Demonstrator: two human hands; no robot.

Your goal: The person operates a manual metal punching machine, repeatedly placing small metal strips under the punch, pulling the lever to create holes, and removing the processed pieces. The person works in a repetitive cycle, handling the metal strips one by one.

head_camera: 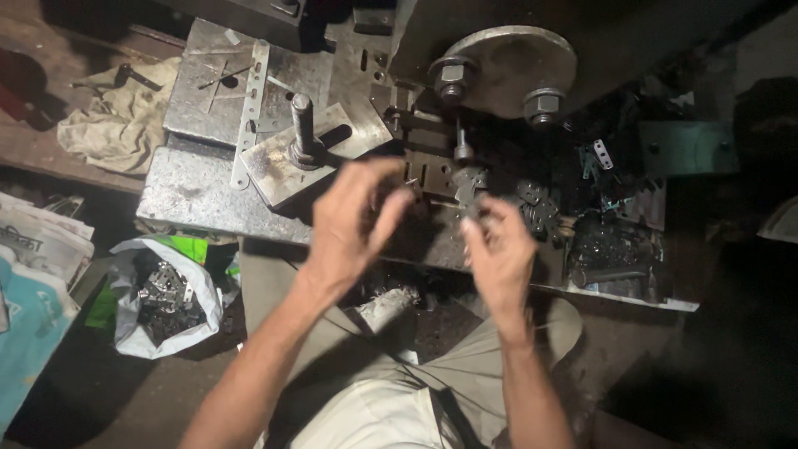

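Observation:
My left hand (353, 220) hovers over the front of a steel press bed (191, 195), fingers spread and curled, with nothing clearly in it. My right hand (499, 249) pinches a small flat punched metal piece (470, 185) between thumb and fingertips, just in front of the die block (428, 170). A heap of similar stamped pieces (540, 208) lies right of that hand. An upright steel post (303, 125) stands on a square plate behind my left hand.
A white bag (166, 291) of metal parts sits on the floor at left, beside newspapers (37, 241). A crumpled cloth (125, 116) lies at the upper left. A round plate with two large nuts (511, 71) sits above the die. A perforated metal strip (252, 100) lies across the bed.

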